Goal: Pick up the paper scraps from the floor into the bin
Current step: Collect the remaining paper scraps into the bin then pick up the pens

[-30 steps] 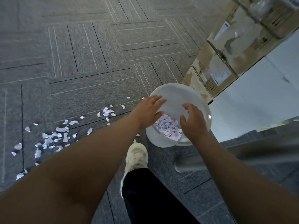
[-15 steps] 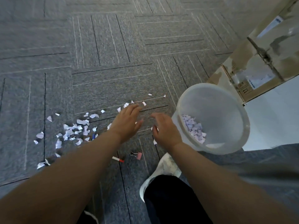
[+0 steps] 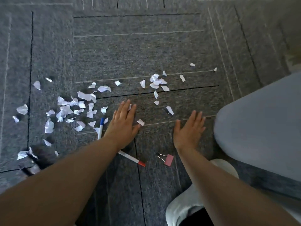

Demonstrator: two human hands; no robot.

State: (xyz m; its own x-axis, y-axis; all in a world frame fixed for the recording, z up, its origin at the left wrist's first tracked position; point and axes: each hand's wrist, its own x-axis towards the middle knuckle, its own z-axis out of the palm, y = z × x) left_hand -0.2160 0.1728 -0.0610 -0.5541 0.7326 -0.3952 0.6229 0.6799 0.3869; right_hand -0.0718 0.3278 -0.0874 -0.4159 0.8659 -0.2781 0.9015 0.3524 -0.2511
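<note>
Both hands come down from the bin to the carpet (image 3: 138, 51) — left hand (image 3: 123, 121) and right hand (image 3: 189, 128) flat, fingers straight, empty — sweeping scraps (image 3: 65, 110) could drag in the blue pen (image 3: 101, 128).

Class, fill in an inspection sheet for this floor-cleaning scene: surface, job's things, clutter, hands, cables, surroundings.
Surface: grey carpet tiles with dark seams.
Job's things: paper scraps scattered, thickest at the left; smaller cluster further ahead; bin not in view.
Clutter: blue-capped pen, red-capped pen, pink binder clip.
Hands: left hand and right hand both flat, fingers straight, holding nothing.
Cables: nothing seen.
Surroundings: large grey shape at the right, cannot tell what it is; white shoe at the bottom.
</note>
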